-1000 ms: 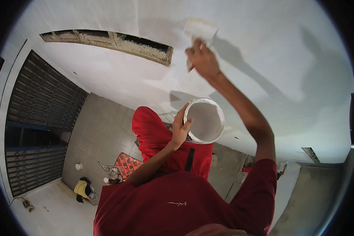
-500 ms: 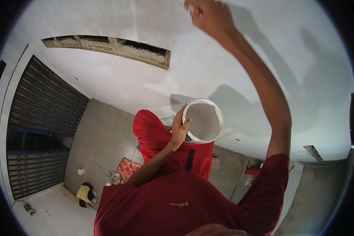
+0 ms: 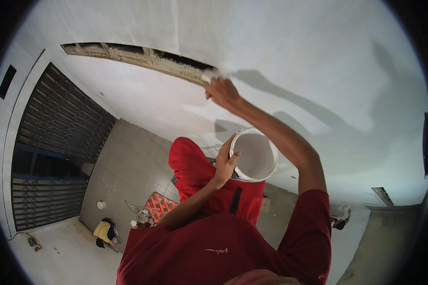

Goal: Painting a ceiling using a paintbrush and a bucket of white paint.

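My left hand [image 3: 226, 164] grips a white plastic bucket [image 3: 271, 161] at its near-left side, thumb over the rim and fingers along the outside. Pale paint-like stuff shows inside it, and the bucket is held just beyond my red-trousered leg. My right hand [image 3: 222, 94] is raised to the white wall [image 3: 280, 42], its fingers closed round a paintbrush [image 3: 210, 75] whose white head is smeared by motion. That head is at the right end of a long, rough-edged opening [image 3: 147, 59] in the wall. Most of the brush handle is hidden by my fingers.
Far below, on the grey tiled floor [image 3: 123, 156], are a red patterned mat [image 3: 160, 204] and a small white pail [image 3: 101, 204]. A person in a yellow top [image 3: 102, 231] crouches by the lower wall. A dark folding metal gate [image 3: 62, 118] stands at the left.
My right hand has come down and left from high on the wall to the opening's right end. The bucket stays in my left hand; the whole view has shifted slightly.
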Tool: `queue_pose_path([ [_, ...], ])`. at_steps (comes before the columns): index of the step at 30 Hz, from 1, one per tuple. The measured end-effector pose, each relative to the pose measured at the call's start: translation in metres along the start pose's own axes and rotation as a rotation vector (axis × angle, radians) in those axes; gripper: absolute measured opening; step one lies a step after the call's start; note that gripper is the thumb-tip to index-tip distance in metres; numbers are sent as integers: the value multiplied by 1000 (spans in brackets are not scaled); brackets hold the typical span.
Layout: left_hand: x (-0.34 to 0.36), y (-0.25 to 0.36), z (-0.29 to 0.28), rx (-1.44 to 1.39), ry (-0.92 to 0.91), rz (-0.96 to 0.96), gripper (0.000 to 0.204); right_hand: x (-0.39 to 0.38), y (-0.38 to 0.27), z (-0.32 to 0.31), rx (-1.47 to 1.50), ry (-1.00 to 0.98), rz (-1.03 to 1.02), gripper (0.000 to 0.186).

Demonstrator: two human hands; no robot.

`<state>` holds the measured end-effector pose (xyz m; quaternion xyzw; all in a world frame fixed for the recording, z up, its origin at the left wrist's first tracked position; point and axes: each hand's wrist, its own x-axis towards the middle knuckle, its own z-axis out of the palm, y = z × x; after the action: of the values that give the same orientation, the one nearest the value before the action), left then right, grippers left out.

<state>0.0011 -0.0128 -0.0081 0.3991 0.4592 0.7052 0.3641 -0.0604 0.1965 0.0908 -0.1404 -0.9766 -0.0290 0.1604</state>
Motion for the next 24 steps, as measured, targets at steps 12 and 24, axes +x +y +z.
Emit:
queue_pose_path([
  [12,-8,-4,-1,-124,33,-91,52,72,9,-232,-155,430,113,5],
  [24,1,1,4,-117,-6,-55,50,123,31,-316,-349,770,-313,3],
])
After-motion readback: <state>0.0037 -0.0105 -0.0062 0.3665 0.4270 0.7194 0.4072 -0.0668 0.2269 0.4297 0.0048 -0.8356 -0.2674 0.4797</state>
